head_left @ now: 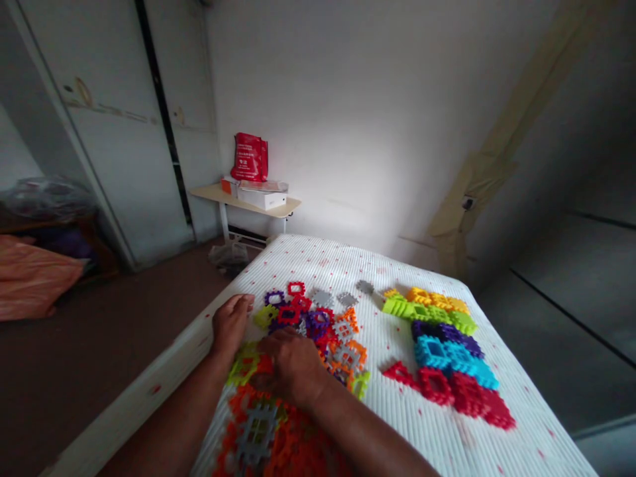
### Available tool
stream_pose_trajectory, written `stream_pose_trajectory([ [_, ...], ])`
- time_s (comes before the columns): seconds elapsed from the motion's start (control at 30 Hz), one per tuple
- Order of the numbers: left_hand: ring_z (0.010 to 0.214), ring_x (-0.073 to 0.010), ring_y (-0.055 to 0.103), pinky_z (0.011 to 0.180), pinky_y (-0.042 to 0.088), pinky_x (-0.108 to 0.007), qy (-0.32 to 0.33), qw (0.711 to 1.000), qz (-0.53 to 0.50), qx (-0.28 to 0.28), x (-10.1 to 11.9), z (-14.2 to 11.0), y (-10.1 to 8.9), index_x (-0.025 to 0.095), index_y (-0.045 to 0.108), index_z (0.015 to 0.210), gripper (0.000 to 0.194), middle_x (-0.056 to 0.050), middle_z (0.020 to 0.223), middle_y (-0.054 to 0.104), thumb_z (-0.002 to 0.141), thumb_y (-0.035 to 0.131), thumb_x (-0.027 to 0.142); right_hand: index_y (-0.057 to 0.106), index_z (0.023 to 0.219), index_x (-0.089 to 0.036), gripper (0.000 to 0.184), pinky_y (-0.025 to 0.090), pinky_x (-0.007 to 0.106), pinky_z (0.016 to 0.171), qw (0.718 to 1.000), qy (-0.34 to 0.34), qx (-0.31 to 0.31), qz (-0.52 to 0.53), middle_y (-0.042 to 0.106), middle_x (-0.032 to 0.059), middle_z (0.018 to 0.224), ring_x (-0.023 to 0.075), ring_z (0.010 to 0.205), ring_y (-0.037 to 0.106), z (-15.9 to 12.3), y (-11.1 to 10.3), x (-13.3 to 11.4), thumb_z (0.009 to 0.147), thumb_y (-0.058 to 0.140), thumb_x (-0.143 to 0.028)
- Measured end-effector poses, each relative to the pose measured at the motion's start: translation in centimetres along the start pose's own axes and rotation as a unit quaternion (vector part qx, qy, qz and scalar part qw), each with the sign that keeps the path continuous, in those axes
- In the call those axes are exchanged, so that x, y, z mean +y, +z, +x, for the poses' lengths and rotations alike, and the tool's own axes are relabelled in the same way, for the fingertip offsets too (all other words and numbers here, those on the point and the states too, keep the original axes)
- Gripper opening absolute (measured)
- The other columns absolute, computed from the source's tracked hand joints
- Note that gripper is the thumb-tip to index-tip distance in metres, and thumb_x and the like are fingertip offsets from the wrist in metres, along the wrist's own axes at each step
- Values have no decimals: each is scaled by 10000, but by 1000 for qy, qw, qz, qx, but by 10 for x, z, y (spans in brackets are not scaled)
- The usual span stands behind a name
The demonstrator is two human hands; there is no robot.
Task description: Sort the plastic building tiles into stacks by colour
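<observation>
A loose pile of interlocking plastic building tiles [318,321] in red, purple, orange, grey and lime lies on the striped bed surface. My left hand [231,324] rests at the pile's left edge beside a lime tile [265,317]; its fingers are loosely bent, with nothing visible in them. Over the middle of the pile, my right hand [293,364] is closed, thumb and fingers around an orange-red tile [265,364] that is partly hidden and blurred. Closer to me, many orange tiles [283,437] are heaped under my right forearm, with a grey window-shaped tile [257,430] among them.
On the right stand tiles sorted by colour in rows: yellow [437,299], lime [427,313], purple [447,334], blue [454,358] and red [464,394]. A side table [209,192] beyond the bed holds a white box [262,197] and a red bag [249,158].
</observation>
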State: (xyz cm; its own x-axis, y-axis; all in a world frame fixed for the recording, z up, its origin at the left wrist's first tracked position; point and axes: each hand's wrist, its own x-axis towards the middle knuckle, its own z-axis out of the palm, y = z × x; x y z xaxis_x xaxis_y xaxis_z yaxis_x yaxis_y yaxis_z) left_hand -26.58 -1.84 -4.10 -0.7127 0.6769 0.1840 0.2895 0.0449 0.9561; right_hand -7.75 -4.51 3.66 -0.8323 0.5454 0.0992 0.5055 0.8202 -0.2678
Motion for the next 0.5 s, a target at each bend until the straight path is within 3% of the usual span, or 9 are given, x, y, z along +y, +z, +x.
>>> stream_pose_trajectory([
  [0.13, 760, -204, 637, 670, 494, -277, -13, 1000, 2, 5, 0, 2, 0, 151, 659, 838, 385, -31, 718, 676, 759, 488, 487, 607, 1016, -173, 349, 533, 318, 684, 997, 5, -34, -63, 649, 88, 1005, 247, 960, 589, 16, 11, -15, 755, 668, -398],
  [0.27, 746, -202, 632, 709, 477, -276, -40, 999, 6, 8, 7, 0, 0, 167, 659, 811, 337, -15, 701, 674, 709, 487, 438, 595, 998, -157, 333, 539, 318, 647, 994, -10, -46, -94, 640, 76, 979, 235, 906, 594, 17, 15, -16, 773, 646, -397],
  [0.4, 761, -197, 622, 722, 470, -275, -63, 998, 0, -4, 10, -2, -2, 158, 657, 844, 318, -15, 728, 672, 699, 516, 403, 589, 958, -129, 298, 526, 322, 613, 989, -67, -9, -133, 648, 79, 896, 222, 796, 604, 9, 12, -12, 810, 591, -387],
  [0.5, 764, -205, 620, 706, 479, -284, -69, 997, -6, -16, 10, -2, -2, 147, 650, 871, 349, -32, 767, 676, 690, 523, 417, 579, 958, -128, 314, 511, 318, 601, 986, -77, 42, -144, 652, 66, 854, 219, 751, 605, -3, -3, -2, 814, 569, -406],
])
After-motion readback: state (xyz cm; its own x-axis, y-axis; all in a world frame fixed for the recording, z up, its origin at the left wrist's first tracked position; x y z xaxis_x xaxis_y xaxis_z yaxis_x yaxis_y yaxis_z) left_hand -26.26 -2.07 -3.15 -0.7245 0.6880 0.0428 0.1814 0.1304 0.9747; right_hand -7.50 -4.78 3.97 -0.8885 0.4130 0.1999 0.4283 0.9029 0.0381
